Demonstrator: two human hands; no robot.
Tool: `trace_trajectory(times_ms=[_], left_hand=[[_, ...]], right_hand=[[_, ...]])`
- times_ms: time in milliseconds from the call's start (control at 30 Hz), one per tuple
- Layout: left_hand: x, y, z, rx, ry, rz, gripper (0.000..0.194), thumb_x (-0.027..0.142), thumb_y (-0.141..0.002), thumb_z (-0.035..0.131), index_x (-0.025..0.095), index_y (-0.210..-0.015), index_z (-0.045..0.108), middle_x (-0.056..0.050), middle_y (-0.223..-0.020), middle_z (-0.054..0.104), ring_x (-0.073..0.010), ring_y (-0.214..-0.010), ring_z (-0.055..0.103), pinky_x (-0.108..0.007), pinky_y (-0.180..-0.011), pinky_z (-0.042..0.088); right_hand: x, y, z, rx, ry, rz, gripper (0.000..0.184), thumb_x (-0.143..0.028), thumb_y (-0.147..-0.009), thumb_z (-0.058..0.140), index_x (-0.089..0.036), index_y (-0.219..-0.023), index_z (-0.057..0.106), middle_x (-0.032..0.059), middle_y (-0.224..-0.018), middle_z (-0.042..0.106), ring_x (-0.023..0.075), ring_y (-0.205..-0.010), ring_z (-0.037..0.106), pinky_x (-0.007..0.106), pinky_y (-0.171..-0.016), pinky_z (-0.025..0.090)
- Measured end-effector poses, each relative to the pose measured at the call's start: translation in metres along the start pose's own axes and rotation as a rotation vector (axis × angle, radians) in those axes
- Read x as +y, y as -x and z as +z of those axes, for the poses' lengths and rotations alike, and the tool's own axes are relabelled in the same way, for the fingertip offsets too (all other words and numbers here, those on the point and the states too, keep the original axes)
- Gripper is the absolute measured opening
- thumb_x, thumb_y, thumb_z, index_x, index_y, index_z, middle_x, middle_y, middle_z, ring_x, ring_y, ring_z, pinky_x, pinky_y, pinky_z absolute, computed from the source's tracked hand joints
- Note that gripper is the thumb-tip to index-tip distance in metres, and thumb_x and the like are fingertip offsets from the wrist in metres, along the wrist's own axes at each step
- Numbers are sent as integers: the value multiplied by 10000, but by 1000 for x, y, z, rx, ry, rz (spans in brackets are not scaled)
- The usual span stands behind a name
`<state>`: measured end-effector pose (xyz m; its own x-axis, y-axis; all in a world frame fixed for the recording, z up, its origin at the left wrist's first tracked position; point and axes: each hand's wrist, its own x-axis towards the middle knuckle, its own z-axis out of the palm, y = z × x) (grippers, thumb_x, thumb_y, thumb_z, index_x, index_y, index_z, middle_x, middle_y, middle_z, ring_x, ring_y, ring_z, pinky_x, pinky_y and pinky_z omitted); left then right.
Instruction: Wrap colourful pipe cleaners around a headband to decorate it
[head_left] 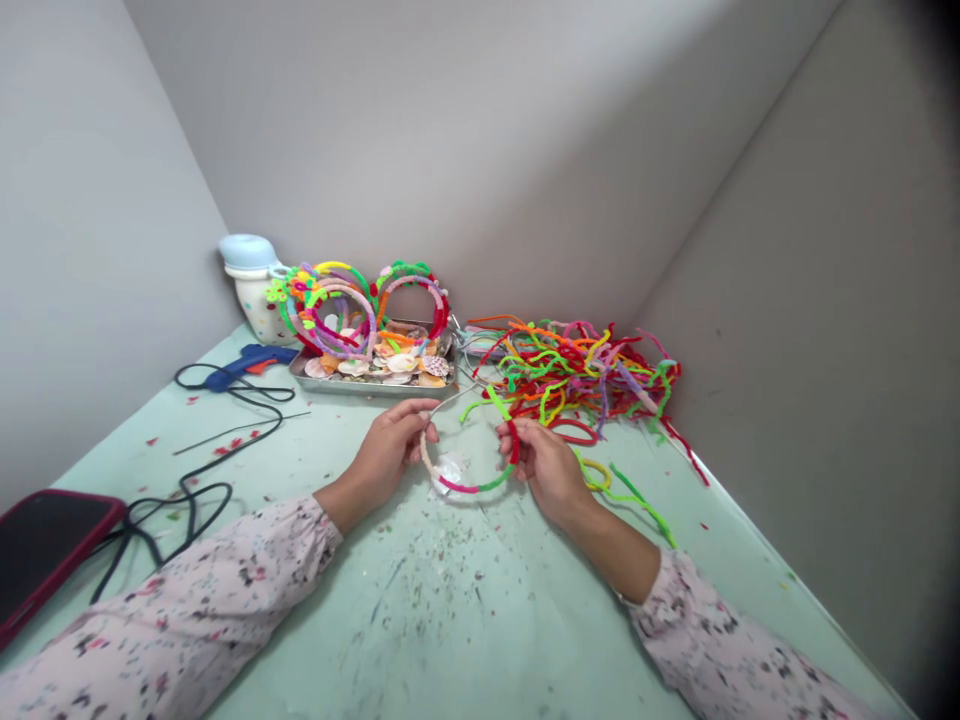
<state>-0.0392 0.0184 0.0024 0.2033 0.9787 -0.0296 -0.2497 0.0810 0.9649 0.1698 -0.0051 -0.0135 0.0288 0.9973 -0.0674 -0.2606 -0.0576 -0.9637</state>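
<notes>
Between my hands is a hoop-shaped headband (493, 484), its curve facing me, wrapped in pipe cleaner of cream, pink, green and red. My left hand (386, 447) pinches its left side, by the cream part. A stretch of thin bare wire (452, 398) runs up from there. On the opposite side, the fingers of my right hand (553, 468) close on the red part. A lime-green pipe cleaner end (497, 403) sticks up just above those fingers. Beneath the hoop lies a crumpled whitish scrap (450, 470) on the table.
Behind my hands, several wrapped headbands (341, 345) stand on a metal tray (360, 387) of shells. A heap of pipe cleaners (577, 370) lies at right. Leftward are a blue glue gun (247, 366), a black cord (187, 480), a phone (56, 550) and a lidded cup (259, 295).
</notes>
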Motion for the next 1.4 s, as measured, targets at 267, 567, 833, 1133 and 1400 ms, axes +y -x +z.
trace_trajectory(times_ms=[267,567,833,1133,1400], left_hand=[[0,1,0,5,-11,-6,294,243,-768,569,143,-1043,604,15,-629,584,-34,-400,338,-160,-371,231],[1,1,0,-6,-4,-2,291,230,-766,553,143,-1038,607,13,-635,586,-37,-408,348,-160,-379,243],[2,2,1,-16,18,-15,280,237,-770,554,142,-1031,596,23,-604,554,-39,-402,333,-165,-380,233],[1,2,1,-15,14,-26,257,254,-752,572,145,-982,604,41,-549,508,-39,-382,306,-172,-364,197],[1,2,2,-17,-4,-21,294,261,-771,566,142,-1036,611,31,-588,533,-50,-419,342,-170,-378,229]], right_hand=[[-1,0,-1,-14,-13,-3,210,-260,-738,507,-154,-842,655,-10,-634,575,85,-487,455,185,-370,294],[-3,0,2,15,15,12,217,-247,-697,499,-151,-831,640,-2,-647,576,87,-495,448,188,-374,270],[-2,1,4,47,73,-23,208,-213,-660,474,-156,-802,616,-1,-673,593,85,-495,457,201,-396,295],[0,3,7,72,166,-71,225,-204,-675,478,-190,-880,569,-13,-724,611,111,-533,545,233,-501,411],[3,3,5,58,254,-89,235,-202,-702,458,-203,-908,572,-17,-742,602,107,-524,524,231,-480,407]])
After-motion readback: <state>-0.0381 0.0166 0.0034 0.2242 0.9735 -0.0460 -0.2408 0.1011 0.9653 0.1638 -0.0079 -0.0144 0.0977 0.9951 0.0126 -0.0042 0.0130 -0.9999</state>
